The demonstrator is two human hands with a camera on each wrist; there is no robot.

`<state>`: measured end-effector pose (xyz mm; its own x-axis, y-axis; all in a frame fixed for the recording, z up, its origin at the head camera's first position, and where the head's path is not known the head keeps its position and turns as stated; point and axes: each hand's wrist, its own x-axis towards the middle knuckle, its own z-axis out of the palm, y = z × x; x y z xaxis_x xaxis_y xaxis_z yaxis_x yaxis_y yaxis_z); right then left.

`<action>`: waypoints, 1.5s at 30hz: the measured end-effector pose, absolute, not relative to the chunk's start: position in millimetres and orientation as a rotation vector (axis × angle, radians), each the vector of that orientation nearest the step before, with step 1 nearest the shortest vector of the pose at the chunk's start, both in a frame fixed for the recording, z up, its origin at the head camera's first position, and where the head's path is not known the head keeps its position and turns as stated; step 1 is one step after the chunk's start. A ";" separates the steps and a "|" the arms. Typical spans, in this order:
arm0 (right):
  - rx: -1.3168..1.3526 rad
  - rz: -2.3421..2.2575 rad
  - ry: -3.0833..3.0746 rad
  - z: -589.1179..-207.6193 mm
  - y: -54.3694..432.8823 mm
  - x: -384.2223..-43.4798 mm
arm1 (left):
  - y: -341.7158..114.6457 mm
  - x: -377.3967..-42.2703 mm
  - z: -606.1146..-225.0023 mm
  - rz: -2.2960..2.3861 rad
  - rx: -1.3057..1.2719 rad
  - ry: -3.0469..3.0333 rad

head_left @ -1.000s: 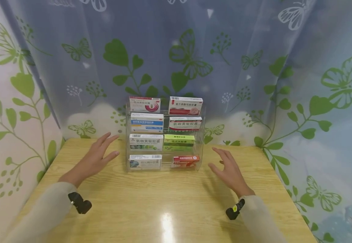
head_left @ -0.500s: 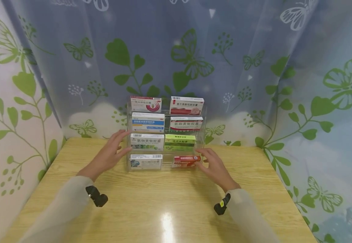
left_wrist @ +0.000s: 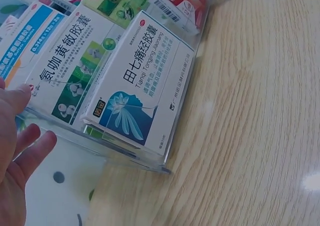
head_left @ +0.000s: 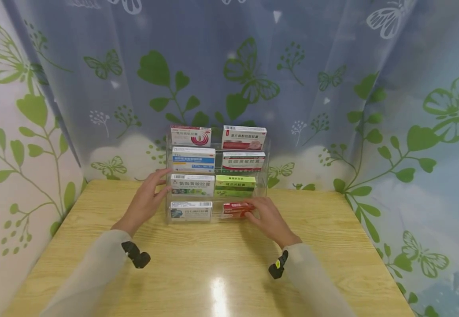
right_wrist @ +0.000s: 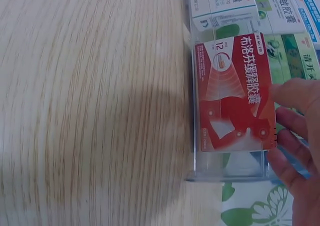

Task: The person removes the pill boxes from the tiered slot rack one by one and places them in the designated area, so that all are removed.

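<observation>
Clear tiered rack (head_left: 217, 214) on wood-grain table (head_left: 190, 264).

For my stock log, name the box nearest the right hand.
The red box, bottom right in the clear rack; the right hand is at its right end, and it alone is mostly red.

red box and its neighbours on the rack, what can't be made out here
Head: right end of the red box, behind the right grip.
Head: small print on the top left box, too small.
Right wrist: part of the green box, cut off by the right edge.
</observation>
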<state>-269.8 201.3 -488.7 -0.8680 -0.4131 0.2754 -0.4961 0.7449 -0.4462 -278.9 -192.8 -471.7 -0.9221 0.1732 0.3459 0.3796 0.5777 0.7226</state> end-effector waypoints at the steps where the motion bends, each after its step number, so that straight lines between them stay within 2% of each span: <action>1: 0.739 0.782 -2.784 -489.6 199.8 -270.6 | -192.5 -279.2 -472.3 -1.259 -0.453 -2.570; 10: 0.826 0.739 -2.701 -501.9 194.0 -274.6 | -186.6 -278.2 -477.4 -1.270 -0.395 -2.564; 19: 0.680 0.772 -2.703 -505.7 193.0 -275.4 | -183.4 -278.6 -477.4 -1.267 -0.366 -2.589; 33: 0.575 1.210 -2.540 -461.2 202.4 -261.8 | -187.9 -278.1 -474.8 -1.251 -0.383 -2.603; 45: 0.687 1.504 -2.750 -482.6 175.2 -241.0 | -189.7 -277.0 -476.0 -1.244 -0.369 -2.634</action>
<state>-241.0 175.2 -482.6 -0.9062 -0.3981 0.1430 -0.3351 0.4695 -0.8168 -277.0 -189.7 -476.0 -0.9477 0.1365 0.2886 0.3097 0.6135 0.7264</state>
